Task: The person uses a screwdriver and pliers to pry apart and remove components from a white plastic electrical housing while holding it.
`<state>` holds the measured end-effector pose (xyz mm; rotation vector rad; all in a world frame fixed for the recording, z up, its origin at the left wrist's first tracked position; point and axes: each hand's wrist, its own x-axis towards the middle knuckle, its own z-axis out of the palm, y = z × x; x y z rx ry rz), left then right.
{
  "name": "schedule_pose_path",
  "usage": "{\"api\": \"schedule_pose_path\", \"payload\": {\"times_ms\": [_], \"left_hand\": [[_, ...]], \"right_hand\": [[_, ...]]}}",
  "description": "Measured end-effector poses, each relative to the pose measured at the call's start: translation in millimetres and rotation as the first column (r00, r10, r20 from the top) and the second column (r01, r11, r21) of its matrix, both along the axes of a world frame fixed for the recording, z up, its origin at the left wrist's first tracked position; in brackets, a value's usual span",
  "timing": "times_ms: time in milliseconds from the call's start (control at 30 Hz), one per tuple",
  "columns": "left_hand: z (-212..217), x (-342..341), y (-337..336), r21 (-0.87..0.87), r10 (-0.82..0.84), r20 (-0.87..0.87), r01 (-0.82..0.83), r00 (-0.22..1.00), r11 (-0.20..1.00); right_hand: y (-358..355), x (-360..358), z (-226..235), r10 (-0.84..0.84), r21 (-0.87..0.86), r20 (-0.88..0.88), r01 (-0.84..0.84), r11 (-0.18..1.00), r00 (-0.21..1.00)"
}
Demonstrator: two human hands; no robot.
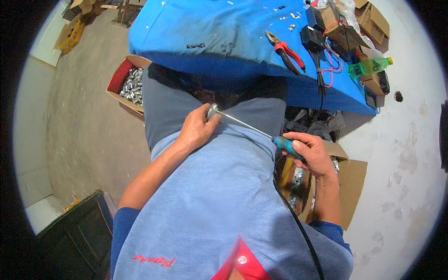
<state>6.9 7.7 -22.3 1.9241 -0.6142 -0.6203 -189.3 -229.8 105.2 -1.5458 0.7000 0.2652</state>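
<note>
Where screwdriver [283,143] meets metal part [213,109], gripping fingers [301,136]

Red lettering [154,260] on the light-blue shirt [205,200]

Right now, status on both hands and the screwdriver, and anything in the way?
Right hand gripping blue-handled screwdriver. Left hand holding small metal part; screwdriver reaches it. No obstruction visible.
</note>
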Motion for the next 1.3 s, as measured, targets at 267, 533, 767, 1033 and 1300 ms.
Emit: {"api": "schedule_pose_path", "payload": {"times_ms": [267,533,767,1033,1300], "left_hand": [[1,-3,1,-0.083,0.031,-0.051,-0.035,0.998,0.996],[2,-5,-6,-0.151,-0.062,-0.114,0.045,0.992,0.988],[3,-2,-3,-0.212,-0.071,-0.199,0.028,0.977,0.977],[7,0,-1,-0.144,-0.083,-0.229,0.051,0.970,0.988],[12,-1,1,-0.172,-0.107,-0.252,0.064,0.962,0.983]], "right_hand": [[45,-6,-29,0.249,-0.615,0.250,-0.045,0.788,0.936],[41,-13,-38,-0.200,-0.098,0.222,0.225,0.969,0.954],[15,-20,-16,-0.188,0.147,0.098,0.173,0.974,0.977],[11,-22,-15,-0.137,0.076,0.073,0.131,0.988,0.988],[11,-24,-13,-0.148,0.094,0.068,0.141,0.986,0.987]]}}
